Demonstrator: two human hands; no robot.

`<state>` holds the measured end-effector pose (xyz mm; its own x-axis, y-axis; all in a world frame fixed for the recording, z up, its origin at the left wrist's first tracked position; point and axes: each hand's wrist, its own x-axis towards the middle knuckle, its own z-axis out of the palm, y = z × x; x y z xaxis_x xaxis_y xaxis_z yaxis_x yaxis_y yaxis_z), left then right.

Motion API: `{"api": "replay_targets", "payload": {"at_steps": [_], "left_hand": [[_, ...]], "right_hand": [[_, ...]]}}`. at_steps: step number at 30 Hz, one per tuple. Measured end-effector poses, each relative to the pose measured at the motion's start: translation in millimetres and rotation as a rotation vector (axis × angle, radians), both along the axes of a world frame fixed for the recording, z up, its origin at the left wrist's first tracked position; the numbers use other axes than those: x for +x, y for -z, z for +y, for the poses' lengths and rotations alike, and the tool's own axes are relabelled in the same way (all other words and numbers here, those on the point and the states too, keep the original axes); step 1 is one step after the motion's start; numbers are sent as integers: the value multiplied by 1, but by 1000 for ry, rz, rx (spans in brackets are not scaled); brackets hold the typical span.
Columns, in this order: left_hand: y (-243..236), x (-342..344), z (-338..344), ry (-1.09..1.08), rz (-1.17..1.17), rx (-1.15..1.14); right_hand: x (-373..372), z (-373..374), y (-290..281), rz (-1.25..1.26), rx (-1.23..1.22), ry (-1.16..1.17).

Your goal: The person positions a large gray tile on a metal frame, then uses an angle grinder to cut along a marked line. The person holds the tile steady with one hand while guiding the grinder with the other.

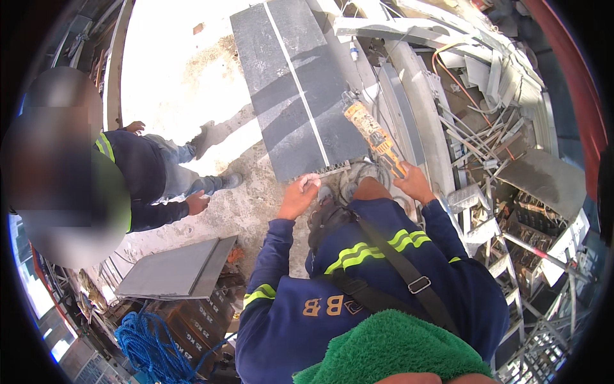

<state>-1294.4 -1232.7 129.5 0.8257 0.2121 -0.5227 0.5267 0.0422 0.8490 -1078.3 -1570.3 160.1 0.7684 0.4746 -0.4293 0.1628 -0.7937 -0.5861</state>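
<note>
Fluffy green towel [390,349] nearest, the right hand [414,184] grasps a long yellow-orange power tool [377,137] by the flat dark-grey panel [281,96], seemingly positioning it, next needing steadiness; whether the curled left hand [299,196] pinches anything is unclear

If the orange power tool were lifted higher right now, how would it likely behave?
The orange power tool would likely stay stiff, given its hard-looking casing. It may feel front-heavy, since the right hand grips its rear end while the long body reaches forward.
</note>
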Motion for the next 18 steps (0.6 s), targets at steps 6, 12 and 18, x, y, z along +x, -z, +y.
{"api": "replay_targets", "payload": {"at_steps": [6, 12, 18], "left_hand": [[-44, 50, -1, -18, -137, 53], [-57, 52, 7, 105, 2, 387], [-130, 93, 47, 400, -65, 394]], "right_hand": [[-1, 32, 15, 135, -36, -125], [14, 33, 56, 108, 25, -262], [19, 48, 74, 134, 45, -215]]}}
